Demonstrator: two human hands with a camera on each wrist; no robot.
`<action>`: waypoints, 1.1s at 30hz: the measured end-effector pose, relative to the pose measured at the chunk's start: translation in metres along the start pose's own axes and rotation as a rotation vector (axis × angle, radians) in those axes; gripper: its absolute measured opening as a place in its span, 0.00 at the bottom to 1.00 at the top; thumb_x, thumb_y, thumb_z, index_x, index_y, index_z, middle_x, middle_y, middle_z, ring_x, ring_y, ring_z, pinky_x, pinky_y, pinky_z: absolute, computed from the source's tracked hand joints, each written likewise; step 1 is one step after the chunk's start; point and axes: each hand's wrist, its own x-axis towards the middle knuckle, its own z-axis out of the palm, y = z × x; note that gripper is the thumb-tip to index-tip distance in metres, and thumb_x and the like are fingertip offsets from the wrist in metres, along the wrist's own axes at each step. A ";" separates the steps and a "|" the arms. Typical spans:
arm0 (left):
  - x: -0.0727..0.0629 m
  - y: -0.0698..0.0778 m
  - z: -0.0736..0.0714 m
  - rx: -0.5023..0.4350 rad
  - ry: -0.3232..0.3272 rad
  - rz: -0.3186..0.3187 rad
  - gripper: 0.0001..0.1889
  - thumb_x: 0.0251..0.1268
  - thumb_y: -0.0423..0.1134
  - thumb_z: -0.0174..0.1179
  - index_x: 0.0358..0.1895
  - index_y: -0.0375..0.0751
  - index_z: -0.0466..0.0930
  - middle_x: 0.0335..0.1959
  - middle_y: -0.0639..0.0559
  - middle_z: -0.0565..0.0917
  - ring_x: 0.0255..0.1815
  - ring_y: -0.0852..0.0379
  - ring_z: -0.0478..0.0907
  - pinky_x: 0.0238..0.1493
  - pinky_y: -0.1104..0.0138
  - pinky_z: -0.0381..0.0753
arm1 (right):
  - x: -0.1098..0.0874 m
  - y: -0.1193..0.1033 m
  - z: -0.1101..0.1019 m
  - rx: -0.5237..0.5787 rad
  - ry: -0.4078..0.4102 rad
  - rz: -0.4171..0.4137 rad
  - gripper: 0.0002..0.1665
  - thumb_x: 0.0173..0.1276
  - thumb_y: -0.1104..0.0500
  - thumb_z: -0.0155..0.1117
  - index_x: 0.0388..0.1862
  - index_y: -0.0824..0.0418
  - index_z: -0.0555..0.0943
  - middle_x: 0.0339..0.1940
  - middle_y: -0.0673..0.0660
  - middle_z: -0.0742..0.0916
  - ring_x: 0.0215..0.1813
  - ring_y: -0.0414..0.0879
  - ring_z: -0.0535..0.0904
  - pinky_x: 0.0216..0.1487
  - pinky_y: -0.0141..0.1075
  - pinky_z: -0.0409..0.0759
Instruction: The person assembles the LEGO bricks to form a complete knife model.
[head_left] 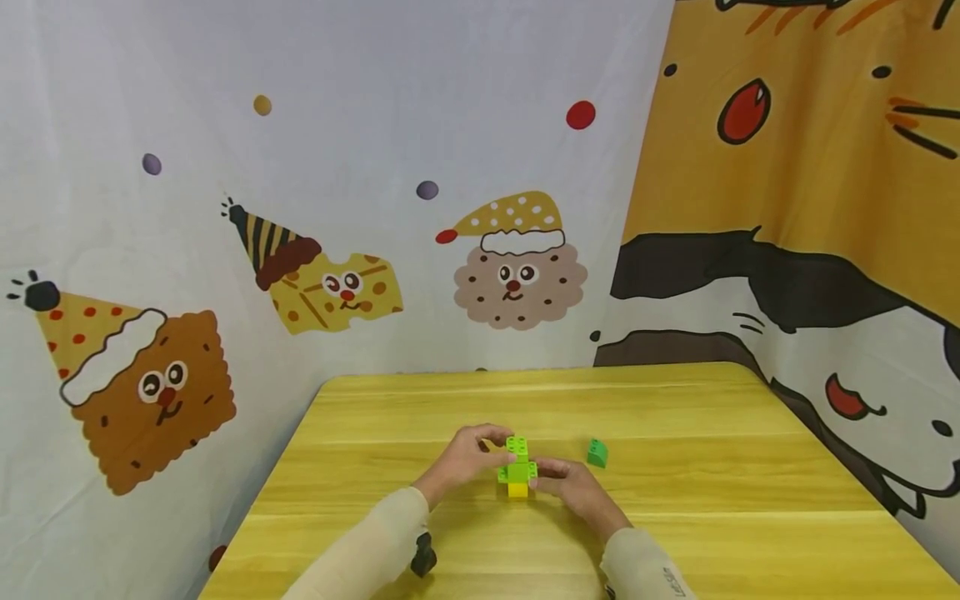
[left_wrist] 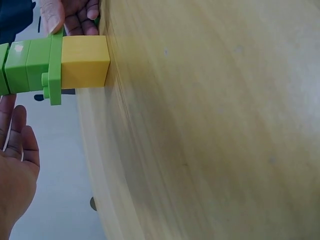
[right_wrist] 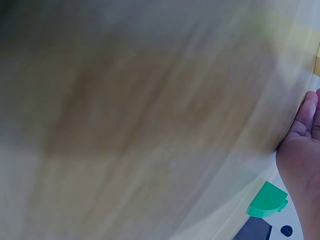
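Observation:
A stack of toy building blocks (head_left: 517, 471) stands upright on the table, yellow block (left_wrist: 85, 61) at the bottom and bright green ones above. A wider green piece (left_wrist: 55, 75) juts out on both sides just over the yellow block. My left hand (head_left: 468, 454) holds the upper green blocks from the left, thumb on the near side and fingers behind. From the right, my right hand (head_left: 573, 487) pinches the end of the wider green piece, its thumb against it in the left wrist view. The right fingertips are partly hidden.
A darker green block with a sloped side (head_left: 597, 452) lies on the wooden table (head_left: 675, 517), right of the stack and beyond my right hand. Behind the table's far edge hangs a cartoon-printed cloth (head_left: 420, 283).

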 end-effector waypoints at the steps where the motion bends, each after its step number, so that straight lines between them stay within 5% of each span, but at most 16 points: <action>1: 0.000 0.000 0.000 -0.003 0.000 0.004 0.19 0.64 0.49 0.68 0.55 0.48 0.84 0.47 0.57 0.81 0.52 0.48 0.74 0.50 0.59 0.73 | 0.000 0.000 0.000 0.002 -0.001 0.001 0.37 0.62 0.44 0.73 0.64 0.64 0.78 0.61 0.61 0.82 0.63 0.59 0.76 0.61 0.58 0.71; 19: 0.001 0.003 0.000 0.039 0.009 0.027 0.12 0.63 0.50 0.69 0.48 0.56 0.86 0.45 0.60 0.81 0.48 0.52 0.75 0.47 0.60 0.74 | -0.002 -0.003 -0.002 -0.002 -0.009 -0.013 0.36 0.64 0.46 0.72 0.65 0.64 0.77 0.61 0.62 0.82 0.63 0.60 0.75 0.61 0.59 0.71; 33: 0.000 0.000 0.002 0.050 0.018 0.014 0.13 0.63 0.51 0.69 0.49 0.56 0.86 0.45 0.61 0.81 0.53 0.43 0.75 0.49 0.59 0.73 | -0.003 -0.005 -0.002 -0.033 -0.012 -0.015 0.35 0.64 0.45 0.71 0.64 0.64 0.78 0.61 0.62 0.82 0.62 0.60 0.76 0.60 0.58 0.72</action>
